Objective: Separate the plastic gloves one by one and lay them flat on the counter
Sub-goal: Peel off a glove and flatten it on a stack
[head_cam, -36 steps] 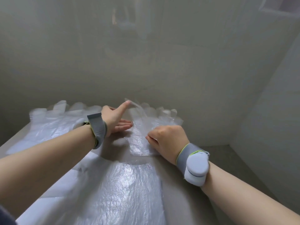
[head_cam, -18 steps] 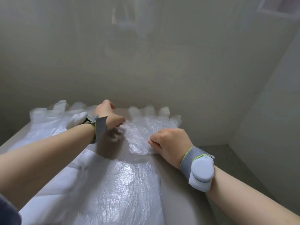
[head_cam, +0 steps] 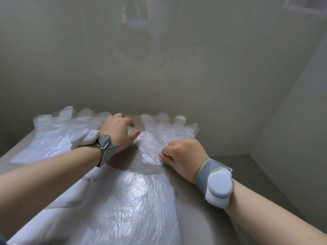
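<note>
Grey counter point(head_cam: 194, 218), plain pale wall point(head_cam: 159, 76) behind. Clear thin plastic glove point(head_cam: 159, 144) lies flat at frame centre, fingers toward the wall. Right hand point(head_cam: 182, 154) pinches its cuff edge, fingers curled. Left hand point(head_cam: 117, 131) at its left side, thumb on film; pinching or pressing, can't tell. Risk: film clings to skin, so lifting a hand could drag or fold it onto second clear glove point(head_cam: 58, 137), upper left.

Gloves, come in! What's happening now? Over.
Left grip open, touching far-right glove. Right grip pinches its cuff. Glove lies flat. Nothing in the way.
</note>
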Tool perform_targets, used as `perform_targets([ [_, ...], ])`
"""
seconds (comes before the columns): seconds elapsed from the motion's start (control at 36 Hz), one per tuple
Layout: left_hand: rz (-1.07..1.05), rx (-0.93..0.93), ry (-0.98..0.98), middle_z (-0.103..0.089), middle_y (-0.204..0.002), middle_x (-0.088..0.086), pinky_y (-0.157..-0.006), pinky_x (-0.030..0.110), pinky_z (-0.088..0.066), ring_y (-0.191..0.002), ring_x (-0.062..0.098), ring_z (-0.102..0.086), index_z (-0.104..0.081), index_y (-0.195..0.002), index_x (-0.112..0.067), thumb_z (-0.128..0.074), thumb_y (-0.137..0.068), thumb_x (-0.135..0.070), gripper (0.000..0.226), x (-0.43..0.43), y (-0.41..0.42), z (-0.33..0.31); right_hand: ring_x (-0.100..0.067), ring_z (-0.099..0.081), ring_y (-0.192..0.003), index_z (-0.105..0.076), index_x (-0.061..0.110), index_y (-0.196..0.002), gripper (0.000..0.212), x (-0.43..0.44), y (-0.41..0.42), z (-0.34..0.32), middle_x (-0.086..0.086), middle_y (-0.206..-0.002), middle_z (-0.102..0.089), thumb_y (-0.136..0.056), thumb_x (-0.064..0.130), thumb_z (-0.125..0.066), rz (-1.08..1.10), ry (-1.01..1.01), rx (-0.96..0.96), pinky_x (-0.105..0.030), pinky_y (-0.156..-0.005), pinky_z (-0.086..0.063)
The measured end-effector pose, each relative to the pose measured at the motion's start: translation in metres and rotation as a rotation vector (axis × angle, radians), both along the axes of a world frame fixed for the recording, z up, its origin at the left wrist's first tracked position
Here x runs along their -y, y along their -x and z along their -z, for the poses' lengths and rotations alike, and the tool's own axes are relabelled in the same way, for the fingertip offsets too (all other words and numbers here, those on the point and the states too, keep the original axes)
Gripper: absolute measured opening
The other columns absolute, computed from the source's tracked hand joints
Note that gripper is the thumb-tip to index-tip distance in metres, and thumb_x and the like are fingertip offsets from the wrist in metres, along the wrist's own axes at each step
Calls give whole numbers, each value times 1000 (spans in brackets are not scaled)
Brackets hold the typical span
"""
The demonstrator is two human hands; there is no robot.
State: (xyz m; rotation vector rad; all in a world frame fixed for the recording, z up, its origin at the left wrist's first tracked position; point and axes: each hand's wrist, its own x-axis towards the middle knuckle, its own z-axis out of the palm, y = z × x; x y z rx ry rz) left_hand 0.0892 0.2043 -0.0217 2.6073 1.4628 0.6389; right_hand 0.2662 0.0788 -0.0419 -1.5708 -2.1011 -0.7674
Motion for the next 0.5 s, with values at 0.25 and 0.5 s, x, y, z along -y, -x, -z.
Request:
perform_targets([
  [0.25,25,-98,31,-59,-102,3,-89,34,-41,-100,29,-53,-73,-86,-28,-59,-79,-59,35,-2,5,1,-21,-53,-45,-51,20,-48,40,4,0,1,4,-49,-52,-82,39,-41,-9,14,-22,-19,-42,-35],
  [0.5,9,-71,-53,-58,-107,1,-87,38,-43,-99,28,-49,-72,-99,-27,-55,-80,-61,42,4,0,6,-19,-51,-40,-51,19,-44,42,5,2,2,4,-45,-49,-79,38,-39,74,-43,12,-16,-40,-31],
])
